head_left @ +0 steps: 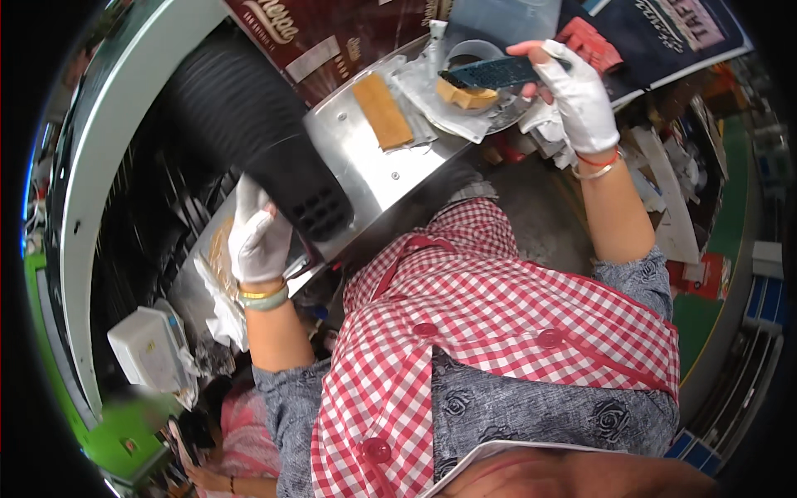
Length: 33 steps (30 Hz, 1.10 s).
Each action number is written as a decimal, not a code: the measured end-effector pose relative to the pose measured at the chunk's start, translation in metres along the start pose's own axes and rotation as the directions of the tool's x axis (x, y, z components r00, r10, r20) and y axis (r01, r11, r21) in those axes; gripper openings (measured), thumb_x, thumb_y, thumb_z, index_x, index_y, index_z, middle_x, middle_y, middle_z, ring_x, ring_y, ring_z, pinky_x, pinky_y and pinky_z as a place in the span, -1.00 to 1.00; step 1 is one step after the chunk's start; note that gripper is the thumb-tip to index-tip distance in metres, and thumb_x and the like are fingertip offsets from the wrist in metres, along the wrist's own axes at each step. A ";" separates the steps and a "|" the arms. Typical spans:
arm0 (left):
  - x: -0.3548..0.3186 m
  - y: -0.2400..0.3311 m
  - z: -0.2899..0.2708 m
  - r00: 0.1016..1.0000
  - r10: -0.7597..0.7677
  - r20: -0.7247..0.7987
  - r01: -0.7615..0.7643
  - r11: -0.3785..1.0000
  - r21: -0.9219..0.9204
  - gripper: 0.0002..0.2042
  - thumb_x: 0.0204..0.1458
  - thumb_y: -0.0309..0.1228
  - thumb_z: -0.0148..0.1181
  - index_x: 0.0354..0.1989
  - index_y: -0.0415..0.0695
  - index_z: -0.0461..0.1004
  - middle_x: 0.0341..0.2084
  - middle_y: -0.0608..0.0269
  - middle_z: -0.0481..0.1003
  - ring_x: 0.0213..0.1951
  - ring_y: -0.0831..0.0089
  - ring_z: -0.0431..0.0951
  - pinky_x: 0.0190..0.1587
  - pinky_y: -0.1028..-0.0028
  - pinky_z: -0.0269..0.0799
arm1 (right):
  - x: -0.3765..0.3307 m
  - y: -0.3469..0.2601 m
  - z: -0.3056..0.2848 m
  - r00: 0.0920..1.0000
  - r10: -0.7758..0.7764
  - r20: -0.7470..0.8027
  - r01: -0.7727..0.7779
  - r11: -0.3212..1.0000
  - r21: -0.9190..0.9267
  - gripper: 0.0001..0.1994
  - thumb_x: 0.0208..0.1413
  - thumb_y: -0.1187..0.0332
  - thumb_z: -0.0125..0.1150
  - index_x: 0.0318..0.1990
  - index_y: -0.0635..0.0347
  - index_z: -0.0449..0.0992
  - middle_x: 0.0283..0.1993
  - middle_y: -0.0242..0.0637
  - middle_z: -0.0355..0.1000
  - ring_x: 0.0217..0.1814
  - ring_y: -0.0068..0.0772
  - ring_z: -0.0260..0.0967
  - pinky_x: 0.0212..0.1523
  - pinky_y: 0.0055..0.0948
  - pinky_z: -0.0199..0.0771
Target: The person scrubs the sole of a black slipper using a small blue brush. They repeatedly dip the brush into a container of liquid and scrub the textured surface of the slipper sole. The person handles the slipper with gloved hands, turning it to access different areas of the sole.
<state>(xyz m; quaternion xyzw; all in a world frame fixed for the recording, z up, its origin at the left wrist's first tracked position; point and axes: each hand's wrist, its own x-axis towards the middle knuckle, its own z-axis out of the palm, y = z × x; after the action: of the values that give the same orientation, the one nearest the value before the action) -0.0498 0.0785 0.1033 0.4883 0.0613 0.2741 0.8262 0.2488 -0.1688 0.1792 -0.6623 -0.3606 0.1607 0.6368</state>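
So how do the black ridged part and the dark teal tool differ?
The black ridged part looks much larger than the dark teal tool. The part has ribs and a grid of squares; the tool looks narrow and flat. The part is at the left hand; the tool is held in the right hand. Both are long and dark.

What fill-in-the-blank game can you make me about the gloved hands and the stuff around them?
The right hand, in a ____ glove, holds a dark tool.
Beside the left hand is a big ____ ridged part.
In the picture, the tan pad is to the ____ of the yellowish block.

Missing words: white; black; left.
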 end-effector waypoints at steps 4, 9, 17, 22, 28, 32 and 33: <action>-0.027 -0.022 -0.001 0.987 -0.071 0.142 0.147 0.751 -0.643 -0.37 0.15 -0.06 -0.13 0.33 -0.13 0.00 0.36 0.13 -0.07 0.35 -0.07 -0.10 0.24 -0.28 -0.15 | 0.015 0.027 -0.008 0.984 0.111 -0.138 -0.139 0.966 -0.218 -0.73 0.20 0.15 0.11 -0.16 0.15 0.56 -0.34 -0.48 0.43 -0.48 -0.76 0.30 -0.46 -0.74 0.23; -0.078 -0.056 0.000 0.956 -0.292 -0.025 0.180 0.651 -0.738 -0.43 0.21 -0.12 -0.17 0.36 -0.02 -0.07 0.31 0.15 0.02 0.32 -0.09 0.00 0.18 -0.15 0.15 | 0.021 0.045 -0.010 0.982 0.161 -0.098 -0.176 0.968 -0.177 -0.73 0.19 0.15 0.12 -0.19 0.14 0.58 -0.32 -0.49 0.45 -0.52 -0.71 0.31 -0.45 -0.70 0.28; -0.073 -0.056 0.016 0.891 -0.137 -0.433 0.166 0.986 0.031 -0.42 0.12 -0.36 0.08 0.32 -0.07 0.04 0.24 0.10 0.15 0.16 0.16 0.31 0.00 0.27 0.40 | 0.020 0.045 -0.012 0.984 0.137 -0.116 -0.161 0.961 -0.226 -0.72 0.19 0.14 0.12 -0.17 0.15 0.57 -0.30 -0.47 0.49 -0.52 -0.70 0.36 -0.48 -0.68 0.31; -0.081 -0.034 0.019 0.864 -0.169 -0.475 0.339 0.892 0.300 -0.59 0.11 -0.44 0.11 0.14 -0.25 0.30 0.06 0.07 0.38 0.09 0.29 0.41 0.06 0.38 0.35 | 0.015 0.042 -0.010 0.966 0.211 -0.147 -0.242 0.938 -0.247 -0.74 0.20 0.16 0.09 -0.17 0.11 0.58 -0.28 -0.49 0.49 -0.48 -0.67 0.38 -0.43 -0.70 0.31; -0.055 0.023 -0.048 0.994 0.113 0.000 0.028 -0.249 0.968 -0.17 -0.31 -0.36 0.42 0.23 -0.27 0.18 0.18 -0.13 0.22 0.21 0.03 0.23 0.24 0.27 0.14 | 0.019 0.039 -0.009 0.963 0.206 -0.176 -0.243 0.943 -0.226 -0.71 0.20 0.09 0.09 -0.17 0.08 0.58 -0.37 -0.59 0.43 -0.54 -0.80 0.25 -0.54 -0.73 0.11; -0.036 0.034 -0.090 0.950 -0.167 -0.264 0.204 -0.308 0.929 -0.04 -0.39 -0.16 0.45 0.26 -0.24 0.12 0.20 -0.19 0.17 0.25 -0.02 0.15 0.26 0.22 0.10 | 0.019 0.042 -0.010 0.969 0.165 -0.183 -0.209 0.943 -0.258 -0.71 0.20 0.07 0.08 -0.16 0.03 0.59 -0.56 -0.59 0.37 -0.57 -0.84 0.15 -0.55 -0.74 0.03; -0.031 0.034 -0.096 0.943 -0.208 -0.259 0.197 -0.276 0.941 -0.04 -0.39 -0.16 0.45 0.26 -0.24 0.12 0.20 -0.20 0.17 0.26 -0.03 0.14 0.27 0.22 0.10 | 0.019 0.042 -0.011 0.968 0.176 -0.178 -0.221 0.937 -0.271 -0.71 0.21 0.07 0.07 -0.16 0.04 0.59 -0.54 -0.59 0.38 -0.57 -0.84 0.16 -0.55 -0.74 0.03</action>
<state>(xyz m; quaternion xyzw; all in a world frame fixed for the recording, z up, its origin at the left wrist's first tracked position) -0.1243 0.1493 0.0774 0.9296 0.3301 -0.0239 0.1623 0.2807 -0.1607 0.1455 -0.7913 -0.2620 0.1194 0.5394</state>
